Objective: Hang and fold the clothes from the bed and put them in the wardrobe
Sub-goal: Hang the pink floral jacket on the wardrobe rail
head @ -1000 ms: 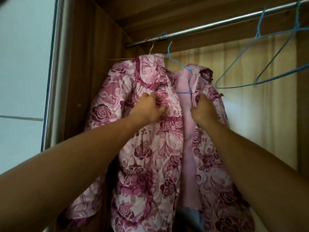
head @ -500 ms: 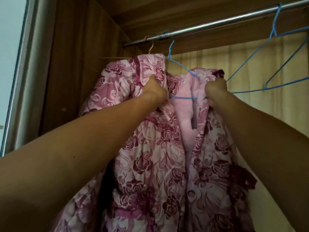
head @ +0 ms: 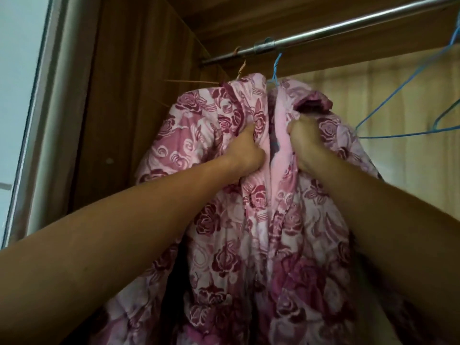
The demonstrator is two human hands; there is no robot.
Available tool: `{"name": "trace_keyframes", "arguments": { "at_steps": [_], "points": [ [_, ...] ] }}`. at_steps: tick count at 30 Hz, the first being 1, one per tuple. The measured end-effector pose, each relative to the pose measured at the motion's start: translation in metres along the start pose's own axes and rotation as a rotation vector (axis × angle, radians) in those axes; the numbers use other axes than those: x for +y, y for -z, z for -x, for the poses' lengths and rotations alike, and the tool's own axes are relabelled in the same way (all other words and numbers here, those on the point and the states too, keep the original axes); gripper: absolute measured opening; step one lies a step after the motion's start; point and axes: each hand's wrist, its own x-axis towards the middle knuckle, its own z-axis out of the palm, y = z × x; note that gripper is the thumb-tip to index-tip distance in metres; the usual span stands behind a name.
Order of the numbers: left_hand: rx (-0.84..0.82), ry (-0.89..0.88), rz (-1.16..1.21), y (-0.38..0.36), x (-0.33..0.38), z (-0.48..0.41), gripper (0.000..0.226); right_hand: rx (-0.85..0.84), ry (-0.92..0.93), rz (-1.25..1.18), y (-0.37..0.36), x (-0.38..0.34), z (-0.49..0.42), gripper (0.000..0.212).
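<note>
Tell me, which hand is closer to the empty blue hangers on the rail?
Right. The right hand grips the jacket just left of the empty blue hangers; the left hand grips the jacket's other front edge, farther left.

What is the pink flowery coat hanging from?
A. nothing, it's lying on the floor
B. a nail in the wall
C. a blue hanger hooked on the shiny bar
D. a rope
C: the coat hangs from a blue wire hanger whose hook goes up over the metal bar inside the wardrobe.
</note>
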Motion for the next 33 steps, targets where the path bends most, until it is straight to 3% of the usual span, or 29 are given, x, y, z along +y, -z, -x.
{"name": "trace_keyframes", "arguments": {
  "at_steps": [5,10,12,14,16,17,18,21,26,31,33],
  "points": [
    [0.028,-0.11,-0.215,-0.009,-0.023,0.027,0.072,0.111,0.157,0.302,0.003,0.028,0.031,0.045],
    [0.107,-0.105,-0.106,-0.007,-0.035,0.053,0.089,-0.123,0.136,0.495,0.014,0.063,0.096,0.044],
    [0.117,-0.067,-0.038,-0.014,-0.043,0.071,0.094,-0.105,0.101,0.504,0.014,0.077,0.123,0.05],
    [0.1,-0.017,-0.074,-0.022,-0.049,0.084,0.077,-0.043,0.101,0.483,0.018,0.085,0.139,0.061],
    [0.084,0.02,-0.181,-0.027,-0.049,0.091,0.027,-0.03,0.094,0.452,0.023,0.087,0.146,0.063],
    [0.076,0.024,-0.225,-0.027,-0.047,0.094,0.014,-0.039,0.101,0.492,0.026,0.088,0.149,0.056],
    [0.072,0.019,-0.269,-0.029,-0.046,0.096,0.024,-0.058,0.123,0.575,0.03,0.091,0.153,0.048],
    [-0.001,0.028,-0.39,-0.031,-0.042,0.106,0.031,-0.143,0.158,0.787,0.041,0.103,0.169,0.044],
    [-0.171,0.086,-0.48,-0.02,-0.031,0.137,0.03,-0.3,0.133,0.799,0.069,0.111,0.194,0.068],
    [-0.463,0.163,-0.618,-0.011,-0.036,0.209,0.023,-0.624,-0.002,0.933,0.109,0.125,0.244,0.028],
    [-0.522,0.185,-0.665,-0.011,-0.042,0.236,0.028,-0.717,-0.058,0.923,0.119,0.128,0.261,0.028]
  ]
}}
